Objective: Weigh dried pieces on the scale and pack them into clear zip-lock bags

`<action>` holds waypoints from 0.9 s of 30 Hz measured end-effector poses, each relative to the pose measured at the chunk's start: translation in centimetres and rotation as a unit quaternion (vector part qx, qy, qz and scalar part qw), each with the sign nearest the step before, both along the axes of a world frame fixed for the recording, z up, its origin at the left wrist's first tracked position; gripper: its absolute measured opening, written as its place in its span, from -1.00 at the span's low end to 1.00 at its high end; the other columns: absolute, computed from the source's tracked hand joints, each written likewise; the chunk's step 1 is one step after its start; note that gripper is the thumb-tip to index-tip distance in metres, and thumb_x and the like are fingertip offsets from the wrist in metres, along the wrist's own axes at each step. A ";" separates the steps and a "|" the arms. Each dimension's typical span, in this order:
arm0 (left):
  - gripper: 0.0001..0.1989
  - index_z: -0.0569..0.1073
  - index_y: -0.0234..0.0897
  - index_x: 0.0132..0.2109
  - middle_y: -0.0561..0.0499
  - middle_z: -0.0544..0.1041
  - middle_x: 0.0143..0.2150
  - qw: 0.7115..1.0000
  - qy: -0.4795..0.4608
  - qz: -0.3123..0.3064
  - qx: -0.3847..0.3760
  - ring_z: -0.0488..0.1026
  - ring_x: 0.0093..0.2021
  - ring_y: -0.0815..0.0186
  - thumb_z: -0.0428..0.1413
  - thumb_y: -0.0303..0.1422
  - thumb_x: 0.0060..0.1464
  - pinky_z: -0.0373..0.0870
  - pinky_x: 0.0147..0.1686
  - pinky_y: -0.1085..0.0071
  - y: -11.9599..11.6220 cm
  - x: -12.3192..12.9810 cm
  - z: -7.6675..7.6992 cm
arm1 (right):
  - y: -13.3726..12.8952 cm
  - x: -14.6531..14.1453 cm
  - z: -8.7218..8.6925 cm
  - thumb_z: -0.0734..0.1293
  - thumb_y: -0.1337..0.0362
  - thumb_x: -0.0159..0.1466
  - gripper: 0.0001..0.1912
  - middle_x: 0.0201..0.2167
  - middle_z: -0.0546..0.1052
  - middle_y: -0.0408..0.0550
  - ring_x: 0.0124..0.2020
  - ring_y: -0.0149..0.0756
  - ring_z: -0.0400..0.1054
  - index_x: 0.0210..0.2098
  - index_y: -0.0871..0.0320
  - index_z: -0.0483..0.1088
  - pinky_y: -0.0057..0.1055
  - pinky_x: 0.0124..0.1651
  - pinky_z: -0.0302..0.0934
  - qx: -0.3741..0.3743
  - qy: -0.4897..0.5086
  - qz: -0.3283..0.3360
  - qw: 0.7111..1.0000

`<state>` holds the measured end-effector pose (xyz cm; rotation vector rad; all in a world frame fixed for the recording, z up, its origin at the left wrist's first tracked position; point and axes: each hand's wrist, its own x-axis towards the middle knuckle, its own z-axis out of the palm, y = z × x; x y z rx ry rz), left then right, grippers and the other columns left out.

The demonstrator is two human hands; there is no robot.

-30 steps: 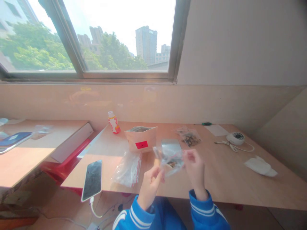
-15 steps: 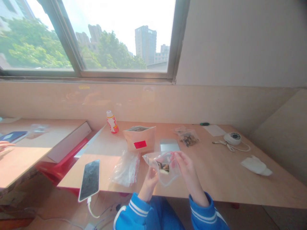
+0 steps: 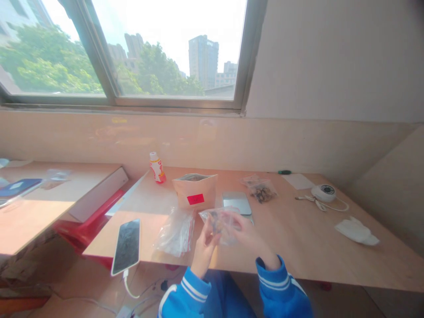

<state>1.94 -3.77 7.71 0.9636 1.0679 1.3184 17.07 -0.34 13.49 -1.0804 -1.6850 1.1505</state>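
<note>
Between both hands is a clear zip-lock bag with dark and pale pieces in it; what they are I cannot make out. My left hand pinches the bag's left side. Across the bag's upper right lie the closed fingers of my right hand, gripping it. Just behind the bag sits a flat silver device, like a small scale. A stack of clear zip bags lies left of my left hand. Behind that stack stands an open paper pouch with a red label.
Filled zip bags lie at the back. A bottle stands back left; a phone on a cable overhangs the left edge. Rightward are a white camera, a crumpled tissue, paper and a green-handled tool.
The bag's mouth was held spread open; now the bag is flatter, with both hands nearer each other on it. My right hand has moved left over the bag. The view has shifted slightly.
</note>
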 end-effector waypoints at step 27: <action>-0.36 0.35 -0.30 0.02 -0.29 0.49 0.02 0.985 -0.138 0.077 -0.075 0.55 -0.17 0.11 0.31 -0.14 -0.21 0.50 -0.29 0.30 0.5 -0.9 -0.1 | 2.8 -2.0 -1.5 0.44 0.11 0.03 -0.51 -0.16 0.55 -0.02 -0.14 -0.17 0.45 -0.09 0.17 0.39 -0.26 -0.07 0.36 -0.064 0.181 -0.126 0.973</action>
